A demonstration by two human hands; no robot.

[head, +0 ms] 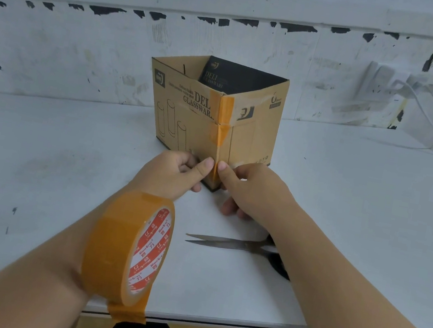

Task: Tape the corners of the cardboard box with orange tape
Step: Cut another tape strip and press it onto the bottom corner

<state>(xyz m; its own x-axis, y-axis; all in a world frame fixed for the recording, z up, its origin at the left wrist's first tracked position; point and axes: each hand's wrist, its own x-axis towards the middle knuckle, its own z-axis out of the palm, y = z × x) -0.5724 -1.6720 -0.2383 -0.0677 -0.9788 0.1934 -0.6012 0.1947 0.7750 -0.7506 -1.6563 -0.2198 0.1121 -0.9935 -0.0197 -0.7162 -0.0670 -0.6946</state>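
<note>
An open-topped cardboard box (188, 119) stands on the white table (65, 167), one vertical corner facing me. A strip of orange tape (223, 125) runs down that corner. My left hand (176, 171) and my right hand (248, 189) sit on either side of the corner's lower end, both thumbs pressing the tape against the cardboard, the other fingers curled below. The roll of orange tape (123, 248) hangs around my left forearm like a bracelet, a loose end dangling beneath it.
Scissors (236, 244) lie on the table just in front of the box, slightly open, handles partly under my right forearm. A scuffed white wall stands behind, with a socket and white cables (389, 84) at the right. The table's front edge (212, 320) runs below my arms.
</note>
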